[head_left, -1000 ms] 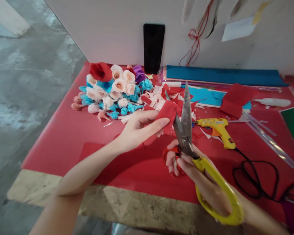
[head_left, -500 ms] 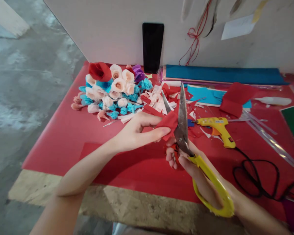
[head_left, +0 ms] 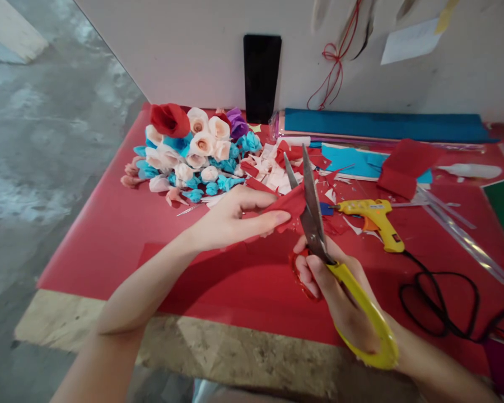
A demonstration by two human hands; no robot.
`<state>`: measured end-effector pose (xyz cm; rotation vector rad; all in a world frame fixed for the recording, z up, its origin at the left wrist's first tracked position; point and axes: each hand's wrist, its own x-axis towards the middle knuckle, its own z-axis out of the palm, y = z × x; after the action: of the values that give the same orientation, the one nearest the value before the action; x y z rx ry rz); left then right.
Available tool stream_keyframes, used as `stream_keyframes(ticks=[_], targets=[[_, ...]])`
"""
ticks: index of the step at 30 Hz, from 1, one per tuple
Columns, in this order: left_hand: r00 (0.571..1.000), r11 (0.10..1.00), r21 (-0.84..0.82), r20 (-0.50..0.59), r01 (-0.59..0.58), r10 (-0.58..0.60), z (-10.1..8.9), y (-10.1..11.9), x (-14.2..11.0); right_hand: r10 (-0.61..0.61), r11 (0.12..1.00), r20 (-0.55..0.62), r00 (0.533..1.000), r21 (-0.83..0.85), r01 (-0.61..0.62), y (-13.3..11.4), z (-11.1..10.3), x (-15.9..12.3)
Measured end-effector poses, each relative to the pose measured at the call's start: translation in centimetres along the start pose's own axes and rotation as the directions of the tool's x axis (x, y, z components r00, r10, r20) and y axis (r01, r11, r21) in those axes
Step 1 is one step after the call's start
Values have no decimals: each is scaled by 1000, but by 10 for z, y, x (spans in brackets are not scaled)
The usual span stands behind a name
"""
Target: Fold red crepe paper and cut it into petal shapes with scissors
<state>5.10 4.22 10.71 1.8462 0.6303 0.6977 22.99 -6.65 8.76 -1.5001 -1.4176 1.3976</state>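
Note:
Between the thumb and fingers of my left hand (head_left: 239, 218) is a folded piece of red crepe paper (head_left: 293, 206). My right hand (head_left: 340, 280) grips a pair of scissors (head_left: 315, 224) with one yellow handle and one red handle. The blades are parted and point away from me, with the red paper's right edge between them near the pivot. Beyond the hands lies a heap of white and red paper scraps (head_left: 273, 173). Farther left is a cluster of paper flowers (head_left: 201, 145) in white, blue, red and purple.
A yellow glue gun (head_left: 372, 215) lies to the right, its black cord (head_left: 437, 302) looping toward me. Behind it are blue paper (head_left: 353, 159) and red crepe paper (head_left: 407, 168). A black phone (head_left: 261, 78) leans on the wall. Clear glue sticks (head_left: 466, 240) lie farther right.
The scissors have tilted slightly left at the tips, and their blades are closer together. My right fingers have shifted a little rightward; my left hand still holds the red paper.

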Motion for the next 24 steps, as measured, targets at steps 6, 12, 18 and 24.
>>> stream_keyframes(ticks=[6, 12, 18, 24], targets=[[999, 999, -33, 38, 10, -9, -4, -2, 1, -4, 1000, -83, 997, 5, 4, -9, 4, -1], [997, 998, -57, 83, -3, 8, -2, 1, 0, 17, 982, -69, 997, 188, -4, -10, -3, 4], [971, 998, -36, 237, 51, -41, 12, 3, 1, 102, 906, -55, 993, 418, -70, -16, -11, 14], [959, 996, -39, 274, 81, -68, 20, 1, 2, 165, 951, -70, 984, 276, -139, -28, -16, 20]])
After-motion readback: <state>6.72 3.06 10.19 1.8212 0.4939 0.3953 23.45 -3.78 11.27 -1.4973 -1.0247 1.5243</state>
